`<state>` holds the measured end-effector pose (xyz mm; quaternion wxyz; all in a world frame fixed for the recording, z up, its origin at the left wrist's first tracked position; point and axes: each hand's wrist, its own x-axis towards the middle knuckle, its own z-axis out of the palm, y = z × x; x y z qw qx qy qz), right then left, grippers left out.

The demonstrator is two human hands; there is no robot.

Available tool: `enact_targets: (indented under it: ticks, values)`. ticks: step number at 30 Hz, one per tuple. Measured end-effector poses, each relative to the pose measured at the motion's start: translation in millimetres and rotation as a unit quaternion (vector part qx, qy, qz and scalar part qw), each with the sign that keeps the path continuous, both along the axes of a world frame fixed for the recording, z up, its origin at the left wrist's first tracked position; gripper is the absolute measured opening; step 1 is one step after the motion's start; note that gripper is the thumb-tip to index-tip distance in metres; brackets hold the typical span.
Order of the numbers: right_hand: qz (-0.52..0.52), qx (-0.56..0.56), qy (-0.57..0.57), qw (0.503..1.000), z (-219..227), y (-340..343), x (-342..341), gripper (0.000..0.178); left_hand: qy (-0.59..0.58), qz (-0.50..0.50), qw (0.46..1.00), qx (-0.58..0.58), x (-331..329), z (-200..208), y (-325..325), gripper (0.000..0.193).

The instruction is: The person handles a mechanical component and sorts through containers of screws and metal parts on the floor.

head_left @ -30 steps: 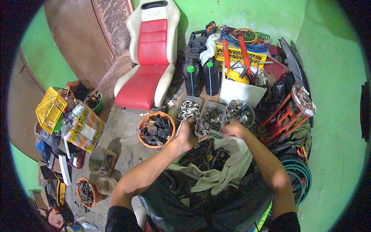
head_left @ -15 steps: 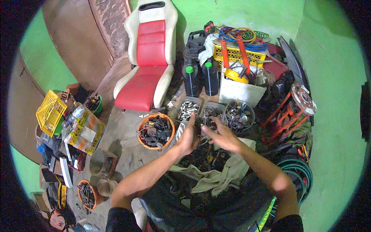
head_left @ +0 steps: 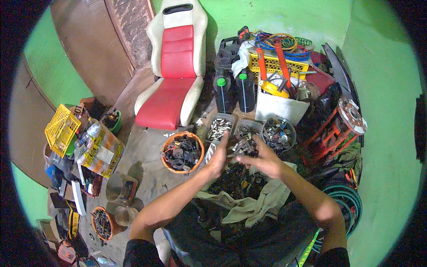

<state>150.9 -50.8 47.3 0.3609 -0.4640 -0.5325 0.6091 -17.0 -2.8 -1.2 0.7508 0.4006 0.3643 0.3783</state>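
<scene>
Over a pale cloth sack (head_left: 260, 200) of dark small parts (head_left: 238, 180), my two hands face each other with palms inward. Between them is a blurred clump of small grey metal parts (head_left: 243, 146), cupped from both sides. My left hand (head_left: 218, 155) has its fingers pointing forward, close to a clear tub (head_left: 222, 116) of short silvery pieces (head_left: 219, 128). My right hand (head_left: 263, 161) is curved, smeared by motion, its thumb toward the left hand. It partly covers a second clear tub (head_left: 249, 122) with small parts. The undersides of the fingers are hidden.
An orange bucket (head_left: 203, 153) of dark parts stands left of the hands, and a round clear tub (head_left: 291, 138) right of them. Behind are two dark jugs (head_left: 245, 95) with green caps. A red and white car seat (head_left: 164, 100) stands far left, an orange metal stand (head_left: 340, 122) right.
My hands have spread slightly apart, and more of the small grey parts shows between them. The whole view has shifted a little.
</scene>
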Motion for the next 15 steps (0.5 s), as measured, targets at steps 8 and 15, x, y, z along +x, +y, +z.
enact_targets:
  ticks: [8,15]
  values:
    - [-0.016,0.249,-0.193,0.949,-1.0,-13.7,4.8,0.085,-0.211,-0.043,0.96,-0.179,13.4,31.2,-13.0,0.043]
    - [-0.07,0.424,-0.379,0.82,25.2,-22.5,-1.4,0.066,-0.273,-0.052,0.943,-0.184,6.4,36.1,-16.9,0.043]
